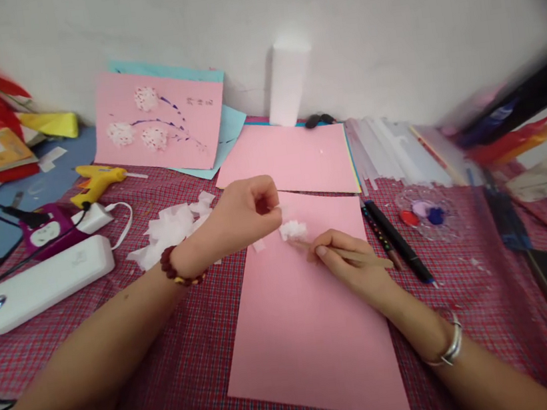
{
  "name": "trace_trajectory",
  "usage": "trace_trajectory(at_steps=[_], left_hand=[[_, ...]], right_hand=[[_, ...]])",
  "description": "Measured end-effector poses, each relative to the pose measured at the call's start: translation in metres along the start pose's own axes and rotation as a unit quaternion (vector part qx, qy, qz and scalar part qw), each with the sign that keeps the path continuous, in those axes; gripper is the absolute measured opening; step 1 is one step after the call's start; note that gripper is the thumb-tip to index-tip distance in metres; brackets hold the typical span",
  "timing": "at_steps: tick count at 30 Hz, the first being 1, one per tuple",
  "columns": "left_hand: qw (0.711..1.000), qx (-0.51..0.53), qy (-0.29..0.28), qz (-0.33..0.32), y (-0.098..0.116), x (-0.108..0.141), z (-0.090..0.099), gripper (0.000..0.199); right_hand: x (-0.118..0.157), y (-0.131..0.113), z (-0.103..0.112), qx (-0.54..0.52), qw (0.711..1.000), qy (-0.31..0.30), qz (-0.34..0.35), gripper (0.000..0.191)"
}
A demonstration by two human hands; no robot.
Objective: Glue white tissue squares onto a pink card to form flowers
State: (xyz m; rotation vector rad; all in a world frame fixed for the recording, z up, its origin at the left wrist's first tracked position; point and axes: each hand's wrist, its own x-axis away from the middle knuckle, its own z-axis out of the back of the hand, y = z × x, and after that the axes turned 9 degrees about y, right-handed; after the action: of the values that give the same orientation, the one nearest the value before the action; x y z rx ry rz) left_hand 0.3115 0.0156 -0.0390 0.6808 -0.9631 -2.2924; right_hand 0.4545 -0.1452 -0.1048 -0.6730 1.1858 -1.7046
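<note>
A sheet of pink paper (312,348) lies flat on the checked cloth in front of me. Near its far end sits a small fluffy white clump (293,230). My right hand (349,262) grips a thin, light wooden stick (364,258), its far tip close to the clump. Just above the sheet's left edge is my left hand (242,216), thumb and forefinger pinched together; whatever they hold is too small to make out. Torn white tissue paper pieces (170,226) are heaped beyond my left wrist, and a small white scrap (259,245) rests at the sheet's edge.
Left: yellow glue gun (99,182), white power strip (47,285), purple plug adapter (48,231). Behind: a pink card with white blossoms (162,122), stacked pink paper (292,159), a white box (289,82). Right: black pen (399,242), clear paint dish (423,214), glue sticks (392,149).
</note>
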Motion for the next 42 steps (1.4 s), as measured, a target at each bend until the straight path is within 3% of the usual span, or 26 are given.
trace_trajectory(at_steps=[4, 8, 12, 14, 22, 29, 35, 42], left_hand=[[0.994, 0.082, -0.063, 0.035, -0.02, -0.005, -0.008, 0.004], [0.986, 0.056, -0.148, 0.054, -0.035, -0.006, -0.007, 0.009], [0.967, 0.0, -0.256, 0.005, -0.039, -0.006, -0.002, 0.017], [0.96, -0.029, -0.279, -0.026, -0.038, -0.007, -0.001, 0.018], [0.964, -0.053, -0.249, -0.079, -0.047, -0.009, -0.004, 0.016], [0.968, -0.075, -0.234, -0.058, -0.045, -0.01, -0.004, 0.015], [0.966, -0.062, -0.253, -0.009, -0.045, -0.01, -0.005, 0.021], [0.96, -0.066, -0.272, -0.027, -0.048, -0.007, -0.008, 0.013]], right_hand=[[-0.002, 0.001, -0.001, -0.002, 1.0, 0.019, -0.017, 0.015], [-0.003, 0.002, -0.003, -0.02, 0.998, 0.032, -0.044, 0.015], [-0.004, 0.001, -0.003, -0.032, 0.997, 0.044, -0.054, 0.015], [-0.004, 0.001, -0.001, -0.049, 0.997, 0.048, -0.046, 0.015], [-0.003, 0.005, 0.005, -0.059, 0.997, 0.037, -0.018, 0.018], [-0.005, 0.0, 0.001, -0.025, 0.999, 0.017, -0.031, 0.02], [-0.006, 0.003, -0.001, -0.028, 0.999, 0.029, -0.025, 0.019], [-0.003, 0.005, 0.003, -0.072, 0.996, 0.039, -0.021, 0.017]])
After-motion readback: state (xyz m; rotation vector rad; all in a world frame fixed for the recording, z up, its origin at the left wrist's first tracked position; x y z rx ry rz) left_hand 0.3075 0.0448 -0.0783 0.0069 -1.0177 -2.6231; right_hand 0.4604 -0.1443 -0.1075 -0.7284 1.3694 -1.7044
